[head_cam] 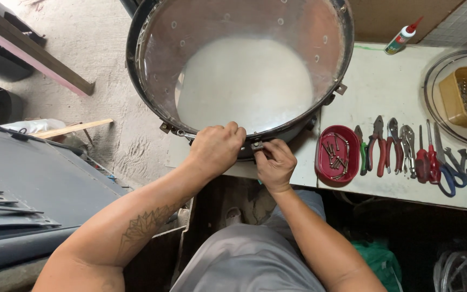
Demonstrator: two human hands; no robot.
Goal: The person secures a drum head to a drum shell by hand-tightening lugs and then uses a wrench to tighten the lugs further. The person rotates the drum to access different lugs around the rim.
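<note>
Drum: large round black-rimmed drum shell with translucent head [244, 70], being steadied at the desk [395, 92] edge; judged bulky, stiff, its skin fragile.
Left hand [215, 148]: being closed over the rim at 6 o'clock.
Right hand [274, 164]: being pinched on a small metal lug [257, 145].
Hold: rim judged safest, never the skin.

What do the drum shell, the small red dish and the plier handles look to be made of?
Drum shell: probably metal or glossy laminate, smooth reflective inner wall with drilled holes. Red dish: likely plastic, even colour and soft sheen, holding metal screws. Plier handles: rubbery red coating over grey steel jaws, apparently.
</note>
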